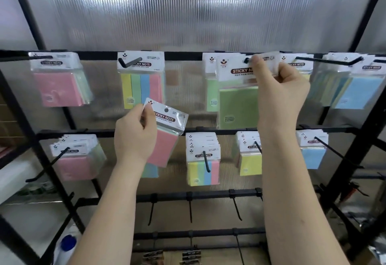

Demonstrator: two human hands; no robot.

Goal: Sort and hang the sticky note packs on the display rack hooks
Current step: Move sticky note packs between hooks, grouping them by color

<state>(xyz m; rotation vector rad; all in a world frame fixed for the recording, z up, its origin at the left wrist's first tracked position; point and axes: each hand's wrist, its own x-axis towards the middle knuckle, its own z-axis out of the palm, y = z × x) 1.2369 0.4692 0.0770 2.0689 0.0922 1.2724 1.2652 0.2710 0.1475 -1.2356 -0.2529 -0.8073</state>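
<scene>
My right hand (279,85) pinches the white header of a green sticky note pack (238,106) at the top rail, with the header's hole at the tip of a hook (246,60). Another green pack (212,89) hangs just behind it. My left hand (135,137) grips a pink sticky note pack (165,139) by its header's left corner, tilted, in front of the gap between the top and middle rails. The black display rack (104,133) carries packs on two rails.
Top rail: pink packs (60,85) at left, a striped pack (142,85), blue packs (355,89) at right. Middle rail: pink (77,160), striped (202,168), yellow (250,162), blue (313,156) packs. Bare hooks (191,210) line the lower rails. A blue-capped bottle (66,246) stands at lower left.
</scene>
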